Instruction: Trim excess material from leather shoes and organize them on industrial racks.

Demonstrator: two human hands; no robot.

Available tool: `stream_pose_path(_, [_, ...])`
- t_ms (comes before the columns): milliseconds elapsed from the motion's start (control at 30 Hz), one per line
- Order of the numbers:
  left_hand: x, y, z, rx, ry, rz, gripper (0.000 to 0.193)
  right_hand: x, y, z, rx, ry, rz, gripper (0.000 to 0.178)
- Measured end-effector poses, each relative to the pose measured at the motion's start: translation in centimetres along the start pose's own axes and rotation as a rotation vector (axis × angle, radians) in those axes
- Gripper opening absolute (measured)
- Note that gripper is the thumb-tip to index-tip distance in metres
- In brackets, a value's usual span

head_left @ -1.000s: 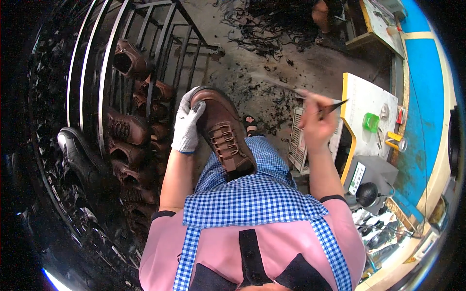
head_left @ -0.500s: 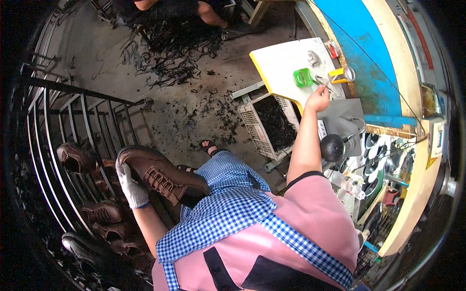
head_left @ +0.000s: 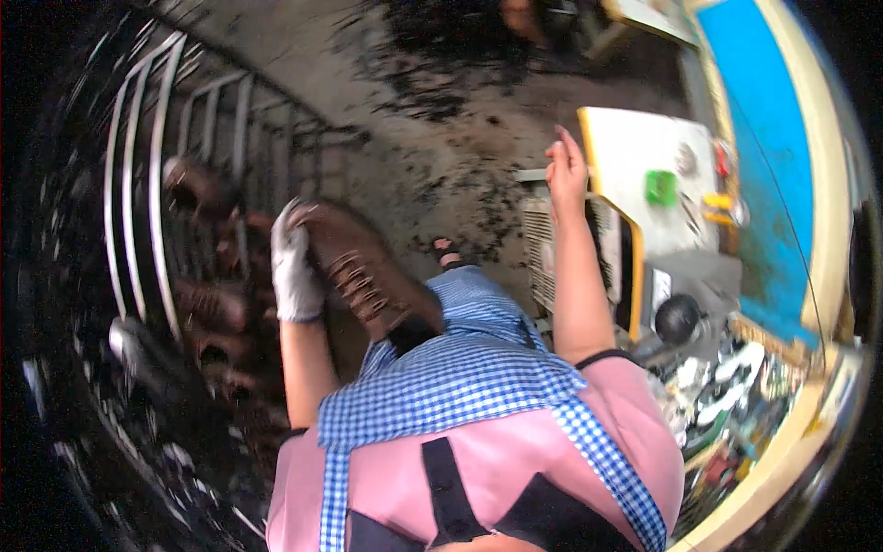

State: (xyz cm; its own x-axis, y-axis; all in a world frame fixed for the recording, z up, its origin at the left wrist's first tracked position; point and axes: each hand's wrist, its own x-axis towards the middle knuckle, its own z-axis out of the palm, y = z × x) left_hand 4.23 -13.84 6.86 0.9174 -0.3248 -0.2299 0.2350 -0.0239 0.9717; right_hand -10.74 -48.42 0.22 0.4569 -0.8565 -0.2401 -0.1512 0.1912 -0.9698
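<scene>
A brown lace-up shoe (head_left: pixel 354 271) lies slantwise before me, its heel end against my blue checked apron (head_left: pixel 460 396). My left hand (head_left: pixel 296 271), in a white glove, is closed on its toe end. Bare and raised, my right hand (head_left: pixel 567 175) is beside the yellow edge of the white worktop (head_left: pixel 635 147). Its fingers are apart, somewhat blurred, and I make out nothing in them. On the worktop sit a green block-like object (head_left: pixel 660 188), a thin dark tool (head_left: pixel 690 216) and a yellow ring-shaped thing (head_left: pixel 722 210).
At left stands a metal rack (head_left: pixel 166 184) with several brown shoes (head_left: pixel 212 308) and a dark shoe (head_left: pixel 143 354). A pale crate (head_left: pixel 540 244) is under the worktop. A black ball-shaped part (head_left: pixel 678 318) sits by a grey machine (head_left: pixel 704 271). Dark scraps (head_left: pixel 414 55) litter the floor.
My right hand has left the tools on the worktop and moved left, past its yellow edge. The view has shifted and blurred. The left hand still grips the shoe's toe.
</scene>
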Motion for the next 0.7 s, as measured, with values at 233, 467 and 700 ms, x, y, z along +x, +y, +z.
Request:
stream_pose_path(233, [-1.7, 1.7, -0.4, -0.189, -0.053, 0.047, 0.055, -10.1, -10.2, 12.1, -0.314, -1.121, -0.605, 0.034])
stream_pose_path(467, [-3.3, 2.3, -2.9, -0.234, 0.011, 0.009, 0.056, -11.1, -11.1, 16.3, -0.459, -1.315, -0.754, 0.041])
stream_pose_path(700, [-4.2, 2.7, -4.3, -0.166, 0.098, -0.006, 0.055, -13.6, -9.4, 18.3, -0.615, -1.159, -0.99, 0.045])
